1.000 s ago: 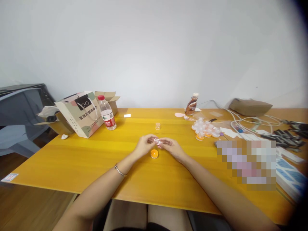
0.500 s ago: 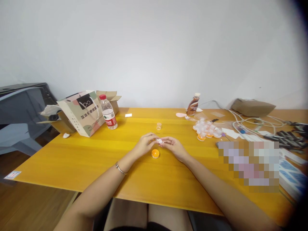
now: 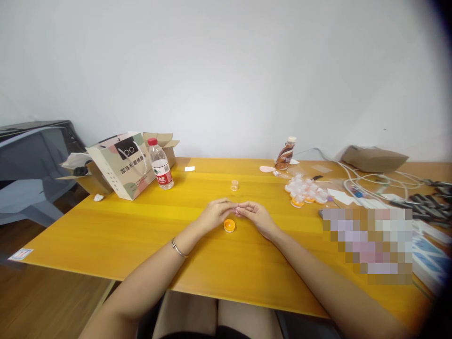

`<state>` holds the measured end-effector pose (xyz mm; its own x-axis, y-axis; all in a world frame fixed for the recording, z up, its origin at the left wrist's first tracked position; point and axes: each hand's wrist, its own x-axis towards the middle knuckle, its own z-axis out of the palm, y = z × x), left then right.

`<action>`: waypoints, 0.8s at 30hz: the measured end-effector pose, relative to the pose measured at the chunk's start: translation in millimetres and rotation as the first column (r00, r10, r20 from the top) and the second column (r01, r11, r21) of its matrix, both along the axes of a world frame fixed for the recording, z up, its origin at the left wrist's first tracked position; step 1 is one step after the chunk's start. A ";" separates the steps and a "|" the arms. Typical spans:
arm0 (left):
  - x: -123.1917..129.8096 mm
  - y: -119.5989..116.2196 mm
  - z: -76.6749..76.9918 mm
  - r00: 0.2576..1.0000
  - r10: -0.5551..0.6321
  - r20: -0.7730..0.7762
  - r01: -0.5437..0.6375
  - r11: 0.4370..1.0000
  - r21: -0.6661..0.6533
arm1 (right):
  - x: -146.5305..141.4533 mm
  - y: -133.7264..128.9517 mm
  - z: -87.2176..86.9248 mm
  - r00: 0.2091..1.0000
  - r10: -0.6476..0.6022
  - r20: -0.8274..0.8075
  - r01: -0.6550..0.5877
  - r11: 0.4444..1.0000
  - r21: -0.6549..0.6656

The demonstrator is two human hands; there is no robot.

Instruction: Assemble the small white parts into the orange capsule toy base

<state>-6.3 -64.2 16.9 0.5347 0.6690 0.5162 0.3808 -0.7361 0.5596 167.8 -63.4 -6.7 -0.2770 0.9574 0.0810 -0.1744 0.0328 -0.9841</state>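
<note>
My left hand [image 3: 216, 216] and my right hand [image 3: 257, 217] meet above the middle of the table, fingertips pinched together. Between them is a small white piece with pinkish-red marks [image 3: 237, 210], mostly hidden by the fingers, its kind too small to make out. Just below the fingers, a round orange and white lid [image 3: 229, 225] lies on the table. A small clear plastic cup [image 3: 234, 185] stands beyond my hands.
To the left stand a paper bag [image 3: 123, 167], a water bottle [image 3: 161, 165] and cardboard boxes. On the right are a brown drink bottle [image 3: 285, 154], a cluster of clear and orange containers [image 3: 305, 190], white cables and a blurred-out patch. A white card [image 3: 189, 168] lies near the wall.
My fingertips have closed further over the small patterned piece, so less of it shows. The view has shifted slightly; the lid and clear cup keep their places on the table.
</note>
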 end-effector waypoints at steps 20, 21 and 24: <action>-21.2 -6.0 28.2 0.967 -0.151 -0.205 0.101 0.967 -0.235 | -1.3 -14.5 3.1 0.707 -0.127 0.696 -0.278 0.855 0.438; -20.4 -6.5 27.9 0.963 -0.154 -0.221 0.106 0.971 -0.216 | -1.6 -14.6 2.3 0.691 -0.132 0.711 -0.296 0.846 0.444; -17.3 -7.5 27.1 0.960 -0.160 -0.229 0.116 0.974 -0.194 | -1.9 -12.8 -0.1 0.669 -0.141 0.729 -0.330 0.823 0.462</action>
<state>-23.6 -71.7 43.9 0.7222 0.6486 0.2402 0.4226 -0.6888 0.5891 166.0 -76.2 -6.8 -0.5549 0.7830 0.2810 0.5276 0.5924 -0.6088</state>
